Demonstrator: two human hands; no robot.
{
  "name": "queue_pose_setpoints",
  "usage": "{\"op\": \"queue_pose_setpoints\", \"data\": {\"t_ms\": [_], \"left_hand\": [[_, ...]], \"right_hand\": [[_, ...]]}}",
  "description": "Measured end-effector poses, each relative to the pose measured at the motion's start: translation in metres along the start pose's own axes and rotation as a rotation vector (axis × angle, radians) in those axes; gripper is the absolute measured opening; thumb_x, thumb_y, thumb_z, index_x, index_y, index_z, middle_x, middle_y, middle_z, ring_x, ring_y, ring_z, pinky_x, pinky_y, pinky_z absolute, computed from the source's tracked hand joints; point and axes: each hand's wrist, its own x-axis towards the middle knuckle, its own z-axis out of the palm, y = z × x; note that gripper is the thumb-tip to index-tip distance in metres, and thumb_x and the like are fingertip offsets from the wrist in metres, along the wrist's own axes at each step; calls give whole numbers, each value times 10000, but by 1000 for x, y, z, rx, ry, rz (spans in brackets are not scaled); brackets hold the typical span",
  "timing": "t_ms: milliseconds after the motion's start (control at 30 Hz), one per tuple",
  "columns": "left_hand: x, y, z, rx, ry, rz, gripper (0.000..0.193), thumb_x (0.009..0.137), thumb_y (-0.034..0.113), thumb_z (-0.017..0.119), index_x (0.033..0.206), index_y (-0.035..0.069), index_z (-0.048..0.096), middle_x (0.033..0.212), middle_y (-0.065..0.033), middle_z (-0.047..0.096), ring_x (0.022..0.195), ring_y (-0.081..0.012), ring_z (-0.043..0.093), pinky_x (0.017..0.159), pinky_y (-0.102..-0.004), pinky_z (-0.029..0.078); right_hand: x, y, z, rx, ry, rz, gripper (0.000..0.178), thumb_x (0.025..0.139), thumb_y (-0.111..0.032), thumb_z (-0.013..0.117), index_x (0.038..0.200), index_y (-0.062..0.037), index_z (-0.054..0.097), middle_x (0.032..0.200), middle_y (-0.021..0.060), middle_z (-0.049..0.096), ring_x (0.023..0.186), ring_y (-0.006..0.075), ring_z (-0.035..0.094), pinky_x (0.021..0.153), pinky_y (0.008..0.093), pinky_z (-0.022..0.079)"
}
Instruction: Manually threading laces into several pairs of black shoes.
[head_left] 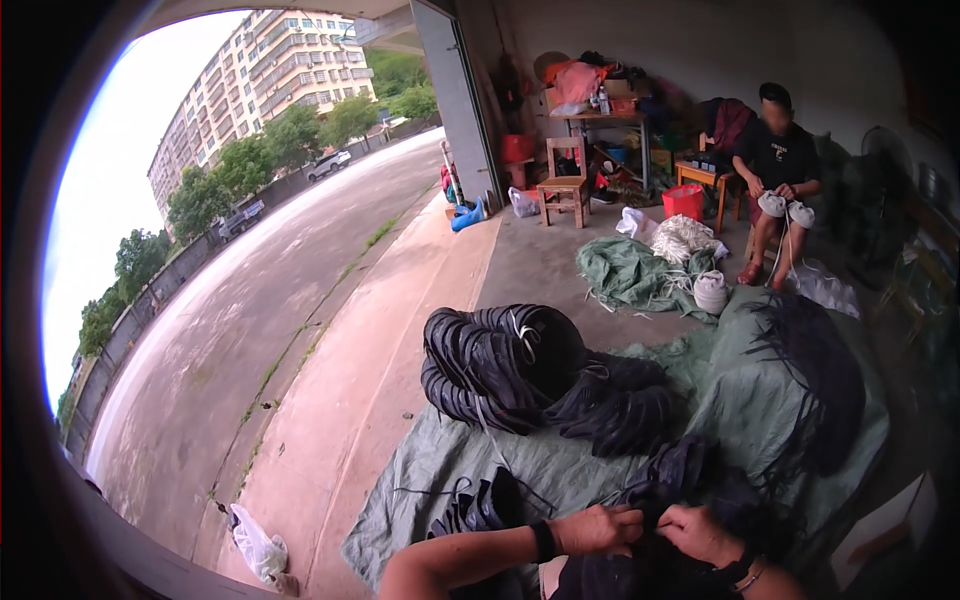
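Note:
My left hand [598,528], with a dark band at the wrist, is closed, its fingertips pinched together above my lap. Close beside it on the right, my right hand [702,532] is also closed, thumb against the fingers. Whatever they pinch is too dark and small to make out. Under and beyond them lies dark, strip-like material [680,465]. A stack of black curved pieces [482,508] rests left of my left forearm. Farther off, large bundles of black ribbed pieces [470,370], bound with pale cord [522,328], lie on a green tarp [400,500].
Black strips [815,380] drape over a green-covered heap [735,370] at right. Beyond, a seated person [780,150] holds white cord bundles. Near them stand a red bucket [684,201], a wooden chair [566,185] and a cluttered table [610,118]. A white plastic bag [258,545] lies at lower left.

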Motion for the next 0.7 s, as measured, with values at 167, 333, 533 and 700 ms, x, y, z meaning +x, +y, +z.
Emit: {"op": "queue_pose_setpoints", "data": {"t_ms": [167, 333, 533, 700], "left_hand": [[18, -2, 30, 9, 112, -155, 184, 842, 202, 578, 909, 45, 511, 876, -115, 493, 833, -307, 556, 697, -392, 492], [33, -1, 36, -8, 114, -292, 141, 896, 180, 503, 957, 53, 497, 892, -137, 545, 868, -331, 576, 731, -407, 474], [23, -16, 35, -835, 163, -727, 230, 888, 272, 542, 1031, 105, 478, 852, -111, 612, 862, -334, 610, 743, -400, 460], [43, 24, 14, -183, 2, -472, 276, 799, 348, 663, 926, 117, 583, 923, -83, 622, 908, -302, 613, 777, -405, 484]], "right_hand": [[9, 8, -31, 671, 214, 449, 68, 868, -45, 606, 861, 13, 572, 633, 44, 594, 498, 79, 561, 442, 196, 456], [10, -13, -12, 692, 232, 375, 50, 877, -40, 589, 883, -5, 553, 657, 38, 587, 529, 79, 562, 458, 196, 462], [-1, -31, -47, 1069, 452, 321, 63, 912, -137, 561, 935, -84, 536, 537, -2, 462, 399, 68, 386, 385, 204, 308], [-4, -88, -96, 1210, 601, 44, 106, 903, -140, 570, 978, -79, 528, 542, -40, 383, 420, 41, 343, 414, 194, 249]]}}
